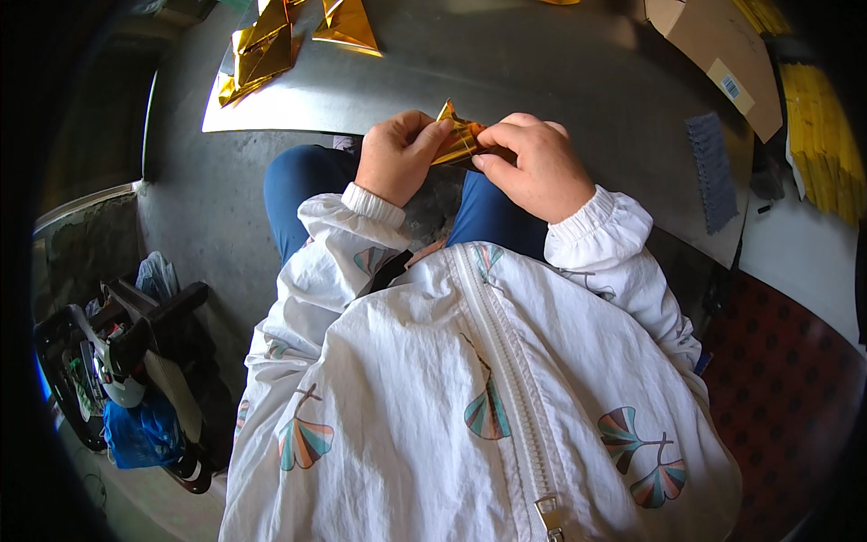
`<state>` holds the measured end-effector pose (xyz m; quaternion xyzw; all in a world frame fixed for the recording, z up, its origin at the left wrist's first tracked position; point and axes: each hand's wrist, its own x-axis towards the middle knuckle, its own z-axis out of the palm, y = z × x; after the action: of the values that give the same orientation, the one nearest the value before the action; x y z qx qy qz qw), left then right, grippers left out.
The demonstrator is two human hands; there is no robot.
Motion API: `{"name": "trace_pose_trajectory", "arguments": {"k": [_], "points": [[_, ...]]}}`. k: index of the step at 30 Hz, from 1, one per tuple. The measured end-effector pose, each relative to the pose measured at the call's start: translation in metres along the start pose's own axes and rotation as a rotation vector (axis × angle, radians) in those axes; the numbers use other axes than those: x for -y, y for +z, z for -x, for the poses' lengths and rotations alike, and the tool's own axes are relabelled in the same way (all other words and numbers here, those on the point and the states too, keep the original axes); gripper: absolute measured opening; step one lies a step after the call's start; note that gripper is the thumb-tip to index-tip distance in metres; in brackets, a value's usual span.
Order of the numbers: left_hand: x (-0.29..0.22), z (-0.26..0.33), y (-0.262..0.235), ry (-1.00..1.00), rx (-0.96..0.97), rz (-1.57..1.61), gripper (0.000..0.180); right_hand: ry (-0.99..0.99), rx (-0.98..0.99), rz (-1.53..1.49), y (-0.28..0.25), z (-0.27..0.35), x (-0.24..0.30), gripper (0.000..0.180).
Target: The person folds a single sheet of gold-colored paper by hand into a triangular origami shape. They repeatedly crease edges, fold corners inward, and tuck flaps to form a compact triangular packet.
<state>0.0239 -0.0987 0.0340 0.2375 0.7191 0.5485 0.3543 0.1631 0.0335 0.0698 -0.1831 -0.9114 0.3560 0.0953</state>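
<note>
A small piece of shiny gold foil paper [459, 135], folded to a point at its top, is held between both my hands just over the table's near edge. My left hand [395, 155] pinches its left side with thumb and forefinger. On the other side, the thumb and forefinger of my right hand [535, 165] grip its right edge. The lower part of the foil is partly hidden by my fingers. Farther off to the left, several folded gold foil pieces [262, 54] lie in a heap, with another folded foil triangle [348, 27] beside them.
The grey metal table [506, 63] spans the view in front of me. A cardboard box [722, 63] stands at its far right, near stacked yellow sheets [820, 135]. A grey-blue cloth [713, 172] lies at the right edge. Down left is a blue plastic bag [143, 432].
</note>
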Motion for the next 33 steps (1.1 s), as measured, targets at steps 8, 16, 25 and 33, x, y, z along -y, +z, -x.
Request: {"name": "trace_pose_trajectory", "arguments": {"k": [8,16,25,33], "points": [[0.011,-0.008,0.006,0.043,-0.136,0.021,0.027,-0.146,-0.067,0.134,0.003,-0.001,-0.007,0.007],[-0.001,-0.005,0.013,0.021,-0.173,0.075,0.026,-0.288,-0.131,0.162,0.006,-0.004,-0.009,0.005],[-0.013,-0.025,0.015,-0.056,-0.129,-0.009,0.028,-0.313,-0.126,0.23,0.003,-0.015,-0.021,0.003],[-0.024,-0.051,0.022,-0.099,-0.041,-0.136,0.025,-0.131,-0.01,0.127,-0.014,-0.033,-0.043,0.009]]}}
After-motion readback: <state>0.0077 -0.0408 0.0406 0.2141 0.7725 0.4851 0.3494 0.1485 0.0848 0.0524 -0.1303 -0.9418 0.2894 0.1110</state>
